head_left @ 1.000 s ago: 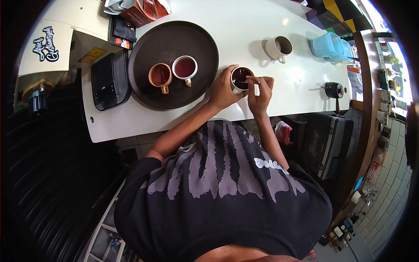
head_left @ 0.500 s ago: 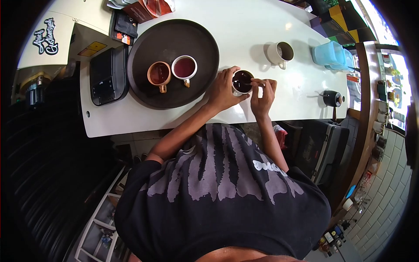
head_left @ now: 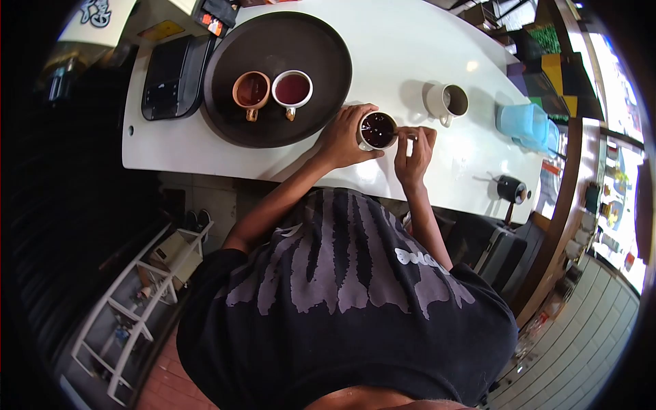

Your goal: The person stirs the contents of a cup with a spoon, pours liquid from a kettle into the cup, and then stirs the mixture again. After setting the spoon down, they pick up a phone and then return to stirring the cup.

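A white cup of dark liquid is on the white table near its front edge. My left hand curls around its left side, thumb at the front and fingers at the back. The fingers of my right hand pinch a thin spoon at the cup's right rim. To the left, a brown cup and a white cup with a gold handle, both holding reddish-dark drink, stand on a round dark tray.
A cream mug stands behind my right hand. Light-blue containers and a small dark long-handled pot are at the right. A black scale-like device sits left of the tray.
The view has turned and shifted slightly. The spoon has moved from across the liquid toward the cup's right rim. My left hand keeps its hold on the cup.
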A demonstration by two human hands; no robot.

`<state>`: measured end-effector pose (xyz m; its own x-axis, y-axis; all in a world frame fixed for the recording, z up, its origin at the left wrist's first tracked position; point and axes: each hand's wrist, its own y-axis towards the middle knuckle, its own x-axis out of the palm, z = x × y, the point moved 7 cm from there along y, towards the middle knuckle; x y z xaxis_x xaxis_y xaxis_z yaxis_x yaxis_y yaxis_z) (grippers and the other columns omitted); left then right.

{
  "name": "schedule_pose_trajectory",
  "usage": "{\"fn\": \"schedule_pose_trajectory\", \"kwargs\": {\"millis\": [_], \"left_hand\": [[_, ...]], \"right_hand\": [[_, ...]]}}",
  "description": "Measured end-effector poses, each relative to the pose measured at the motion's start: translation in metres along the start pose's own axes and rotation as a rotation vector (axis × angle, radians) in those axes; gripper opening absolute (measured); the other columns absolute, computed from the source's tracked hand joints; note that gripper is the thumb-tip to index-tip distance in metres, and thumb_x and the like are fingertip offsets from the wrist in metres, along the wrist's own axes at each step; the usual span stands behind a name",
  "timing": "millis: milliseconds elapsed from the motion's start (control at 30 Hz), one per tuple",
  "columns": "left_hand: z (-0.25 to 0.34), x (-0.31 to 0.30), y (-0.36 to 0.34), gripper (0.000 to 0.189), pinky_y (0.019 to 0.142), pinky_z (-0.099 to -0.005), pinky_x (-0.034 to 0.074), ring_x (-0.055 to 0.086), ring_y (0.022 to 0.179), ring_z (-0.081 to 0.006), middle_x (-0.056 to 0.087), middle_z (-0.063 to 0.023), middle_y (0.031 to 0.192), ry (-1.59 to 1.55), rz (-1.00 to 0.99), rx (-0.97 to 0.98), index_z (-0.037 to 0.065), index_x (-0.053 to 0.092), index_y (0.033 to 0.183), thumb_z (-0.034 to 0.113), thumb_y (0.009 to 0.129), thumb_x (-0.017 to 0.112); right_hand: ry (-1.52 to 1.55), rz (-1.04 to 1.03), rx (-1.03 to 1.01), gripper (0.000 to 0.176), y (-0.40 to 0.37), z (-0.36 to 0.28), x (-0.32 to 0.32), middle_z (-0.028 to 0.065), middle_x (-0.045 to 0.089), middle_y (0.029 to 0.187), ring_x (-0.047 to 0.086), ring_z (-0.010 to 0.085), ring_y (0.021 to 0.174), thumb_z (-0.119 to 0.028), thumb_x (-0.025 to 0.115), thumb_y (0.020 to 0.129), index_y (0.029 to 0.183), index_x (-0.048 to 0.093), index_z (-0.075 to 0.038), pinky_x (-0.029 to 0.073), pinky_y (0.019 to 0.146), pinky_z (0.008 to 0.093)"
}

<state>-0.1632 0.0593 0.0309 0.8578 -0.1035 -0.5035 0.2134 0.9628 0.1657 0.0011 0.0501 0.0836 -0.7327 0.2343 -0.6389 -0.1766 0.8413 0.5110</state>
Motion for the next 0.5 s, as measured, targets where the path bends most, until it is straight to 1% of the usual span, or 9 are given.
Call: {"fn": "schedule_pose_trajectory", "kwargs": {"millis": [33, 100, 167, 200, 333, 400, 433, 500], "left_hand": [[0.001, -0.003, -0.001, 0.090, 0.113, -0.0456, 0.041, 0.054, 0.131, -0.0340, 0.058, -0.0128, 0.138, -0.003, 0.008, 0.007, 0.008, 0.049, 0.140, 0.037, 0.067, 0.093], [0.000, -0.005, -0.005, 0.091, 0.113, -0.0454, 0.042, 0.055, 0.131, -0.0336, 0.059, -0.0124, 0.139, 0.000, 0.031, -0.007, 0.008, 0.050, 0.141, 0.036, 0.066, 0.094], [0.000, -0.005, -0.009, 0.091, 0.112, -0.0448, 0.044, 0.056, 0.132, -0.0336, 0.060, -0.0129, 0.139, -0.060, 0.087, 0.006, 0.009, 0.051, 0.144, 0.032, 0.066, 0.094], [0.001, -0.007, -0.011, 0.092, 0.111, -0.0440, 0.047, 0.056, 0.133, -0.0333, 0.061, -0.0140, 0.139, -0.095, 0.113, -0.004, 0.009, 0.050, 0.147, 0.027, 0.067, 0.094], [0.002, -0.012, -0.023, 0.095, 0.110, -0.0435, 0.047, 0.056, 0.133, -0.0335, 0.060, -0.0154, 0.140, -0.075, 0.194, -0.102, 0.008, 0.048, 0.150, 0.024, 0.068, 0.093], [0.006, -0.014, -0.028, 0.096, 0.111, -0.0426, 0.047, 0.057, 0.132, -0.0337, 0.058, -0.0178, 0.142, 0.008, 0.306, -0.075, 0.006, 0.045, 0.151, 0.023, 0.069, 0.093], [0.004, -0.010, -0.031, 0.096, 0.111, -0.0426, 0.047, 0.057, 0.132, -0.0337, 0.058, -0.0178, 0.142, 0.018, 0.313, -0.083, 0.006, 0.045, 0.151, 0.023, 0.069, 0.093], [0.000, -0.007, -0.037, 0.097, 0.111, -0.0421, 0.047, 0.058, 0.132, -0.0343, 0.056, -0.0196, 0.144, -0.022, 0.389, -0.113, 0.004, 0.043, 0.152, 0.023, 0.071, 0.092]], "right_hand": [[0.026, -0.016, -0.007, 0.017, -0.001, -0.002, 0.000, 0.0069, 0.071, 0.090, 0.057, 0.0284, 0.087, 0.006, 0.070, 0.085, 0.098, 0.069, -0.004, 0.046, 0.083, 0.0404], [0.041, -0.057, -0.020, 0.022, -0.001, -0.008, 0.006, 0.0046, 0.072, 0.091, 0.056, 0.0271, 0.088, 0.006, 0.073, 0.082, 0.100, 0.073, -0.006, 0.045, 0.083, 0.0389], [0.077, -0.088, -0.074, 0.022, 0.004, -0.015, 0.012, 0.0032, 0.072, 0.090, 0.056, 0.0270, 0.087, 0.005, 0.074, 0.080, 0.099, 0.073, -0.007, 0.045, 0.083, 0.0381], [0.108, -0.085, -0.113, 0.023, 0.009, -0.019, 0.019, 0.0020, 0.072, 0.090, 0.055, 0.0273, 0.087, 0.004, 0.075, 0.080, 0.099, 0.074, -0.008, 0.046, 0.082, 0.0374], [0.198, -0.121, -0.146, 0.020, 0.027, -0.024, 0.040, 0.0031, 0.071, 0.091, 0.055, 0.0274, 0.089, 0.004, 0.073, 0.081, 0.098, 0.073, -0.007, 0.046, 0.082, 0.0385], [0.225, -0.134, -0.156, 0.019, 0.031, -0.019, 0.041, 0.0035, 0.071, 0.091, 0.055, 0.0275, 0.089, 0.004, 0.072, 0.082, 0.098, 0.073, -0.007, 0.046, 0.082, 0.0388], [0.233, -0.139, -0.166, 0.018, 0.032, -0.015, 0.041, 0.0040, 0.070, 0.090, 0.055, 0.0275, 0.090, 0.004, 0.071, 0.083, 0.097, 0.072, -0.006, 0.046, 0.082, 0.0391], [0.264, -0.145, -0.168, 0.016, 0.031, -0.008, 0.041, 0.0045, 0.069, 0.089, 0.055, 0.0277, 0.090, 0.004, 0.071, 0.084, 0.097, 0.071, -0.005, 0.046, 0.082, 0.0391]]}}
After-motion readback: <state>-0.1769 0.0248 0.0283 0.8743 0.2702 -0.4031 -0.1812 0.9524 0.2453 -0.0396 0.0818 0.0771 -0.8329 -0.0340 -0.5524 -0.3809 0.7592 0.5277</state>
